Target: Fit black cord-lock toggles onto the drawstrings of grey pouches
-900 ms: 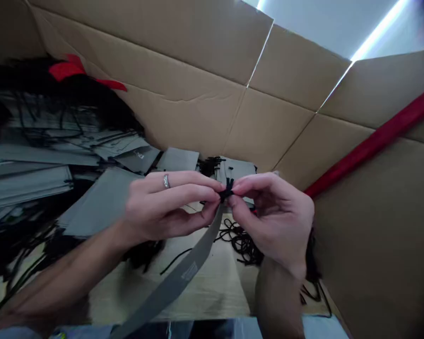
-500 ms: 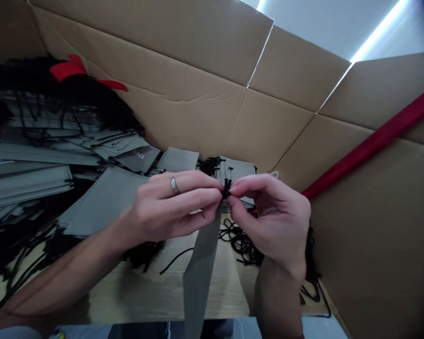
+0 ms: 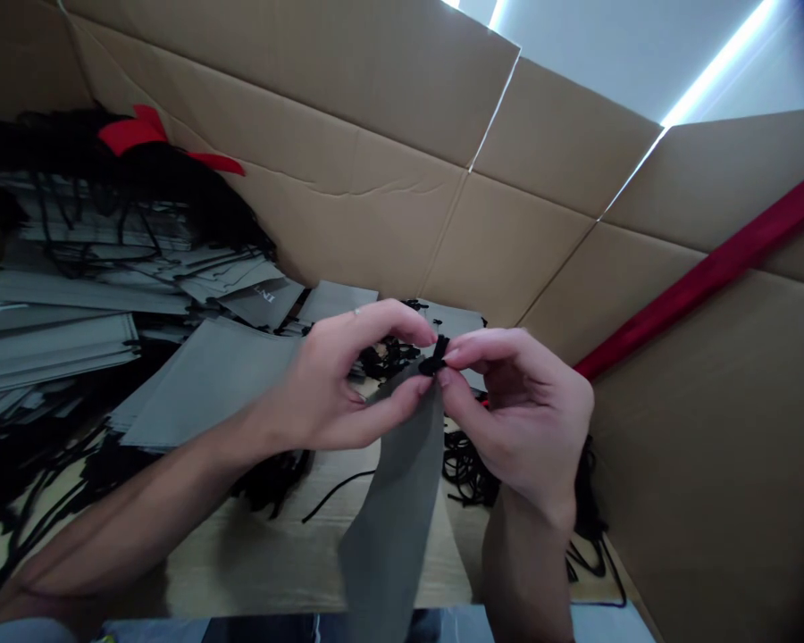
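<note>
Right hand: thumb and forefinger pinched the black knot
Left hand: thumb and forefinger stood parted around the knot; contact unclear
Knot: sat at top of the grey sheet, which hung over the table
Cords: lay coiled behind the right hand

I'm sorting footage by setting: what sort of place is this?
Likely a hand-assembly workstation, though no sign confirms it: tall brown cardboard panels screen it, flat grey sheets lie piled toward the left, and thin black cords lie tangled toward the right.
</note>
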The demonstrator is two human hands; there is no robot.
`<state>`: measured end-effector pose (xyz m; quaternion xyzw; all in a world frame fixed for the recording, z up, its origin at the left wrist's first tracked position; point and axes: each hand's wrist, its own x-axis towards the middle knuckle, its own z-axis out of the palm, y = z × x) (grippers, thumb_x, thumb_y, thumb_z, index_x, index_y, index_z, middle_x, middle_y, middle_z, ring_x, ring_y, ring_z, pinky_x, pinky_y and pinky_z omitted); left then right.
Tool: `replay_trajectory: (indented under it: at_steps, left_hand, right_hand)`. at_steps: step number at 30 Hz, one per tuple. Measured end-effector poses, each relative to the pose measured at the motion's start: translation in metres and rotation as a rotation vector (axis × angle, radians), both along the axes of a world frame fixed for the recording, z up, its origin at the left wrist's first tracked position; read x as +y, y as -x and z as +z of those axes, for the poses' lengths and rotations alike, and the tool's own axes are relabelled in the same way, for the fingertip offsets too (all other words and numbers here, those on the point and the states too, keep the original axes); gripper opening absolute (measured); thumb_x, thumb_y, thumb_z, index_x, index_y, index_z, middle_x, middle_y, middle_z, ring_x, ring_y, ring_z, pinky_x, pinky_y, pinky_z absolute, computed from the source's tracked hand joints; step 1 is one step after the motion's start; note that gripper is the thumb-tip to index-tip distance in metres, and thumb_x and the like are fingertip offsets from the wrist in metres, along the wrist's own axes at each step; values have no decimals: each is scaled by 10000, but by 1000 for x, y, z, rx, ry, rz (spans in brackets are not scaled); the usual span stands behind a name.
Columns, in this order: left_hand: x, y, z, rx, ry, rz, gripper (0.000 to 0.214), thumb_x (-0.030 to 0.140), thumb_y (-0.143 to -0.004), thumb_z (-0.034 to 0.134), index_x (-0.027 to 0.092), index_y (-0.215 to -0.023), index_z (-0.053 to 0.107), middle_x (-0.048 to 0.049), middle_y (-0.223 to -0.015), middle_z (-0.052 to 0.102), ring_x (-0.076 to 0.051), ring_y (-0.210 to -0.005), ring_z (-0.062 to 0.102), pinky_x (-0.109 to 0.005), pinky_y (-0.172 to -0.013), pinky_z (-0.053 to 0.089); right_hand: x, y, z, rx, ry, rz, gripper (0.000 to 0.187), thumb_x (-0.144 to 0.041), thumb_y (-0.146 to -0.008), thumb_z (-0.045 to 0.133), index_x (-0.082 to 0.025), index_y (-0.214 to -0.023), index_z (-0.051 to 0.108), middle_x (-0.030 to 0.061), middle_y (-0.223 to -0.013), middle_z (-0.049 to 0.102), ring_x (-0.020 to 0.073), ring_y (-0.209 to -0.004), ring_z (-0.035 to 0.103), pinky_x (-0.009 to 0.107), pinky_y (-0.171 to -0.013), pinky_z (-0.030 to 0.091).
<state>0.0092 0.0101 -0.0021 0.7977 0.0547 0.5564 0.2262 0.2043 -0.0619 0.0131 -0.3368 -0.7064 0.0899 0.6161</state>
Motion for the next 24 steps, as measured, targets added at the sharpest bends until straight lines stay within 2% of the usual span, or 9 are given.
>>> replay_trajectory:
  at_steps: [3,6,8,10,17,20,24]
  left_hand:
    - [-1,1,-2,-71,-204,119,241,115,-934,823,186,-1145,732,-75,-1055,807,-179,-964,789,-281,-854,653]
    - [-5,5,-2,-54,-400,279,212,65,-924,843,161,-1087,748,-83,-1043,810,-162,-911,791,-248,-812,651]
    - [-8,8,-1,-3,-495,368,198,60,-918,862,145,-1064,759,-89,-1040,820,-161,-895,792,-244,-812,654]
    - [-9,10,0,14,-545,395,195,70,-913,883,131,-1053,762,-87,-1014,826,-162,-879,792,-246,-820,659]
    - [-13,10,2,-32,-475,323,148,49,-904,842,145,-971,751,-49,-950,831,-124,-798,778,-198,-745,633]
    - [-16,10,3,-41,-412,318,139,64,-895,825,171,-935,746,-21,-939,835,-104,-770,773,-183,-723,618]
    - [-15,10,5,-48,-307,231,147,72,-877,802,192,-917,726,0,-943,836,-82,-763,764,-156,-714,608]
  right_hand:
    - [0,0,-1,-36,-1,-30,294,5,-889,790,-268,-999,800,-49,-986,809,125,-898,771,237,-811,633]
    - [-2,0,-1,-77,9,-42,278,-13,-890,796,-267,-1002,796,-49,-974,804,133,-899,770,255,-812,624]
    - [-3,1,-1,-93,14,-44,266,-22,-891,797,-265,-998,794,-48,-965,803,138,-895,769,267,-814,624]
    - [-4,0,0,-98,21,-52,261,-23,-890,794,-264,-990,791,-47,-958,802,142,-897,771,273,-819,625]
    - [-7,1,4,-93,71,-22,257,-16,-875,788,-256,-967,786,-52,-923,803,126,-847,768,238,-767,630]
    - [-6,2,5,-56,80,0,261,-7,-862,787,-249,-957,788,-43,-906,800,130,-807,763,231,-725,639]
    - [-7,2,5,-37,103,15,250,-15,-863,791,-249,-949,791,-35,-896,800,130,-789,760,224,-683,628]
